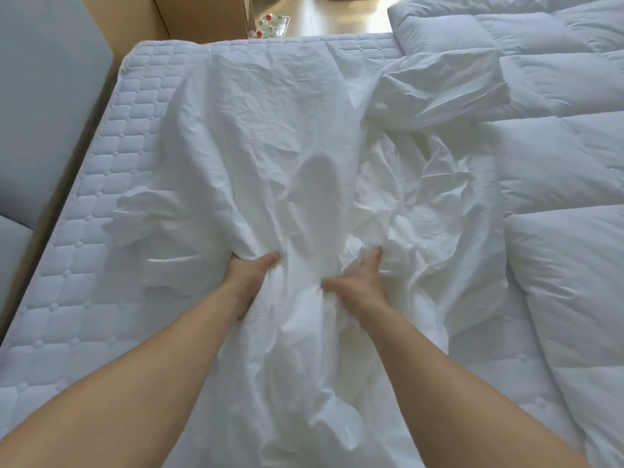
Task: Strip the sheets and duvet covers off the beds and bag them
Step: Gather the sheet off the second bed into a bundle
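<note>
A crumpled white sheet [270, 136] lies loose across the middle of the bed, bunched into a ridge that runs toward me. My left hand [251, 282] grips a fold of it on the left side of the ridge. My right hand [358, 282] grips the bunched cloth just to the right, thumb spread. The quilted mattress [111, 204] is bare on the left and along the far edge. A puffy white duvet [557, 163] without a cover lies on the right part of the bed, and a white pillow [439, 89] rests against it.
A pale grey upholstered headboard [44, 106] runs along the left of the mattress, with tan wood panelling [189, 15] behind it. Beyond the far edge lies a shiny wooden floor [344, 15], where a clear glass tray with red-capped bottles [273, 25] stands.
</note>
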A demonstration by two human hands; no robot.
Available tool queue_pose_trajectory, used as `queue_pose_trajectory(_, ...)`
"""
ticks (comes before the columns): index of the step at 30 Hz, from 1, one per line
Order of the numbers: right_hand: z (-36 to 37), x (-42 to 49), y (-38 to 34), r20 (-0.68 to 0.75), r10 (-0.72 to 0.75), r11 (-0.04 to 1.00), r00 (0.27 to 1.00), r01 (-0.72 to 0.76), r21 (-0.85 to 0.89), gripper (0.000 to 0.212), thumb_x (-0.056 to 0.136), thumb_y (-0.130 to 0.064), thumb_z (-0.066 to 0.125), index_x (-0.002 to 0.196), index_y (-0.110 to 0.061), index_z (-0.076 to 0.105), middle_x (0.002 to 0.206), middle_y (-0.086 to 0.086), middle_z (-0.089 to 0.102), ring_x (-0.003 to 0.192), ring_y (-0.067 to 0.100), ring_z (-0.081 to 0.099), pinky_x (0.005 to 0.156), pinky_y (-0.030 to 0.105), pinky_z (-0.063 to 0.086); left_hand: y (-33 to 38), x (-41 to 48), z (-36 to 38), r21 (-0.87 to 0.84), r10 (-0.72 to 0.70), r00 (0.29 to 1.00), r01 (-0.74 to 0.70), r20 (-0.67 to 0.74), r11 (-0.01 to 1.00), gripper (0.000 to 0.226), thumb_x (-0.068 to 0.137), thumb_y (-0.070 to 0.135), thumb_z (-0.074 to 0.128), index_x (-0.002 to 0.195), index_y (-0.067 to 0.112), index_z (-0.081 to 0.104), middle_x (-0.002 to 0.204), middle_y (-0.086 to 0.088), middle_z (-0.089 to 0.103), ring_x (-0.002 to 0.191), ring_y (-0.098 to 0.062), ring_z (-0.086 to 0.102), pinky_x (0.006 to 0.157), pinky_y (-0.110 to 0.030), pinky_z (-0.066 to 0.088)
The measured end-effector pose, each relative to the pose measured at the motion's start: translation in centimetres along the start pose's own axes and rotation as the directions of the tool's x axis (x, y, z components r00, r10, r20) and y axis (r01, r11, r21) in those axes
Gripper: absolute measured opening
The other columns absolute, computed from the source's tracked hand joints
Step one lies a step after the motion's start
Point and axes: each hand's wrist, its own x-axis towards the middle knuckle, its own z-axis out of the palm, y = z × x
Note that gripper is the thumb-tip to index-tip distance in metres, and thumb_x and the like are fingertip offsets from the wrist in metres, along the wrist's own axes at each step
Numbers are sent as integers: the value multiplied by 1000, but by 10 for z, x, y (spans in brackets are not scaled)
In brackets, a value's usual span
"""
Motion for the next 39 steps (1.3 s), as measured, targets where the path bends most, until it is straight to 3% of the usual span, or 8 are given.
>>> queue_pose_trajectory(4, -19, -8, -33, -34, -137, 935, 990, 140, 325, 37, 64, -7, 68, 99, -16, 68, 84, 0, 71, 86, 27, 71, 68, 34, 58, 48, -30, 31, -124, 94, 992, -83, 82, 989, 36, 85, -4, 70, 120, -6, 65, 118, -23, 69, 102, -36, 69, 92, -46, 56)
queue_pose_trajectory(9, -64, -56, -89, -376, -490, 580, 786, 616, 533, 28, 73, -16, 67, 98, -28, 66, 87, -17, 73, 82, 2, 70, 70, 15, 52, 136, -86, 34, -297, 472, 863, -411, 178, 862, 30, 84, 7, 76, 113, 4, 70, 111, -14, 74, 102, -31, 72, 82, -42, 61)
queue_pose_trajectory(12, -56, -82, -45, -346, -383, 672, 857, 515, 533, 34, 76, -14, 64, 109, -22, 67, 94, -13, 72, 93, 7, 69, 76, 16, 53, 110, -118, 27, -257, 459, 869, -409, 183, 876, 40, 76, 26, 82, 112, 12, 71, 112, -6, 75, 105, -25, 71, 86, -39, 59)
queue_pose_trajectory(16, -21, -112, 74, -117, -31, 987, 993, 49, 153, 26, 92, -8, 57, 116, -13, 63, 108, 4, 68, 110, 29, 63, 74, 23, 40, -8, -146, 9, 89, -71, 996, 76, -55, 993, 43, 90, 54, 63, 83, 12, 71, 89, -7, 75, 99, -25, 68, 84, -31, 47)
queue_pose_trajectory(19, -21, -126, 127, 20, 88, 988, 996, -85, -133, 25, 90, -19, 58, 115, -19, 59, 123, 7, 63, 116, 30, 59, 82, 27, 41, -80, -154, -22, 474, -307, 946, 318, -102, 821, 52, 99, 50, 50, 119, 4, 66, 123, -16, 68, 120, -33, 59, 92, -32, 43)
queue_pose_trajectory(24, -43, -110, 80, -188, -28, 966, 982, -22, -259, 65, 83, -36, 65, 140, -16, 44, 141, 10, 47, 132, 31, 41, 107, 43, 37, -59, -128, -26, 842, -38, 998, 65, -53, 535, 53, 81, 52, 66, 117, 13, 59, 125, -12, 62, 119, -32, 56, 94, -37, 45)
queue_pose_trajectory(29, -43, -72, 20, -87, -325, 898, 942, 278, -342, 84, 86, -67, 54, 155, -48, 10, 165, -7, -4, 152, 18, -9, 117, 59, 9, -8, -84, -13, 803, 423, 905, -217, -48, 556, 90, 81, 61, 65, 155, 30, 22, 161, -11, 14, 148, -32, 11, 114, -56, 22)
queue_pose_trajectory(39, -14, -77, 127, 175, -36, 561, 984, 165, -811, 68, 96, -70, 13, 154, -48, -12, 163, -7, -28, 150, 24, -26, 113, 70, -2, -89, -81, -12, 961, -210, 944, -223, 256, 165, 69, 92, 75, 19, 155, 50, 6, 168, 5, -6, 153, -32, -4, 115, -65, 11)
